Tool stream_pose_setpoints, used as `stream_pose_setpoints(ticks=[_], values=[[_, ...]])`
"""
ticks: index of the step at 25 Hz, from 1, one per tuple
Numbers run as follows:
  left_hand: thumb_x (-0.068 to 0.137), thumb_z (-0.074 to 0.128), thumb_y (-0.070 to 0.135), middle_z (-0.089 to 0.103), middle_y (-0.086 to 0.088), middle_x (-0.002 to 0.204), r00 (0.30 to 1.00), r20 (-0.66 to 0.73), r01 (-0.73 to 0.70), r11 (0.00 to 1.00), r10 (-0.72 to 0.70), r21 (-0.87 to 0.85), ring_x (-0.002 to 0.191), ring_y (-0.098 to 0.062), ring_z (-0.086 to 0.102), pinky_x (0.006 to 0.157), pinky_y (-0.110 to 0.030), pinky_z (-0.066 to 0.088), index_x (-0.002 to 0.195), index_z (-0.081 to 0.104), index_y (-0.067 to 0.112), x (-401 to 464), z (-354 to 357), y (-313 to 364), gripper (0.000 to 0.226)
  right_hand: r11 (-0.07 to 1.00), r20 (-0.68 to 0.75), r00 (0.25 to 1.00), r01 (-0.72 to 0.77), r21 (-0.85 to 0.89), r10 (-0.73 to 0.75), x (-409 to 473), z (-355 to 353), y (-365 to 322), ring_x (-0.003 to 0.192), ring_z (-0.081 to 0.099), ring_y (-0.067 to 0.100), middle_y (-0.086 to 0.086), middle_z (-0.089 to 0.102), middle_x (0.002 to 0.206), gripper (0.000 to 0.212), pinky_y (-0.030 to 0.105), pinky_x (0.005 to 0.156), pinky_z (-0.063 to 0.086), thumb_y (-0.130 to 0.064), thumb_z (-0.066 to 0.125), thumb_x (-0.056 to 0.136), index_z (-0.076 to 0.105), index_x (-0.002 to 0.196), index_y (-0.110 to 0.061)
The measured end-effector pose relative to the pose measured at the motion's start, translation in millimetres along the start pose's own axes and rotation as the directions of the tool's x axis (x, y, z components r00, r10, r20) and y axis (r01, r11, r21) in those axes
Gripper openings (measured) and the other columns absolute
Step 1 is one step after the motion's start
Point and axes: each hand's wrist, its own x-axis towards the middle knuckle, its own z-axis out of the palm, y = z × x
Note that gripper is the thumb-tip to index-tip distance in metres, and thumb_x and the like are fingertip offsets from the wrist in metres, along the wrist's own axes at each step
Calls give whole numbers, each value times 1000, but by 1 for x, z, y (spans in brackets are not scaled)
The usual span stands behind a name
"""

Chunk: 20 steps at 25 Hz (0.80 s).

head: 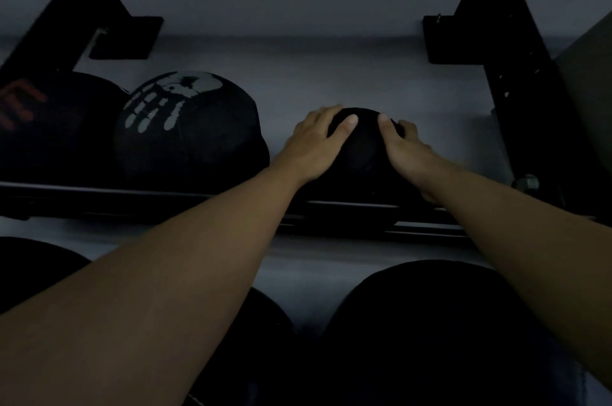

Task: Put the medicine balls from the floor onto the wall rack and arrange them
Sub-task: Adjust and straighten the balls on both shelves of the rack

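Right of centre in the frame, a small black medicine ball sits on the rail of the wall rack, with the left hand and right hand pressed on either side of it, thumbs on top. Left of it rest a ball with a white handprint and one with red markings; more dark balls lie below. Judging by the gap, sliding it left against the handprint ball, both palms steadying it, would tidy the row.
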Motion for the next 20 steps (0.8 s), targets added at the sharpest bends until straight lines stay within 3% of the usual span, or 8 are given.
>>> stream_pose_setpoints(ticks=[3, 7, 11, 16, 20], values=[[104, 41, 65, 34, -3, 165, 996, -84, -13, 997, 6, -80, 155, -21, 34, 125, -38, 30, 161, 37, 26, -3, 2, -13, 69, 998, -30, 998, 53, 43, -52, 10, 12, -8, 148, 36, 36, 13, 24, 169, 93, 49, 122, 31, -87, 27, 85, 18, 162, -36], [108, 41, 53, 43, -7, 160, 968, -251, -23, 999, 13, -36, 148, -23, 41, 118, -32, 32, 156, 41, 13, -8, 3, -21, 62, 983, 13, 983, 183, 18, -183, 30, 25, -29, 139, 48, 29, 8, 45, 157, 81, 46, 118, 39, -75, 38, 89, 41, 154, -28], [109, 32, 50, 42, -7, 163, 961, -278, 3, 998, 15, 66, 150, -27, 38, 121, -42, 27, 157, 42, 34, -9, 0, -24, 51, 962, 29, 963, 268, -40, -267, 45, 34, -44, 124, 58, 27, 4, 59, 143, 61, 43, 111, 46, -62, 42, 92, 60, 137, -24], [109, 34, 49, 52, 1, 156, 953, -301, -8, 998, 27, 63, 144, -22, 43, 106, -32, 25, 148, 51, 33, -11, 1, -22, 45, 952, -18, 953, 302, -52, -304, 42, 34, -35, 126, 56, 26, 4, 58, 145, 64, 39, 108, 44, -66, 38, 95, 58, 139, -24], [110, 36, 47, 50, -1, 158, 958, -282, -47, 999, 43, -7, 147, -22, 44, 119, -37, 34, 151, 51, 29, -16, 0, -20, 47, 927, -49, 927, 367, -78, -371, 38, 32, -33, 127, 57, 28, 10, 60, 145, 66, 39, 109, 44, -62, 33, 101, 60, 140, -15]])
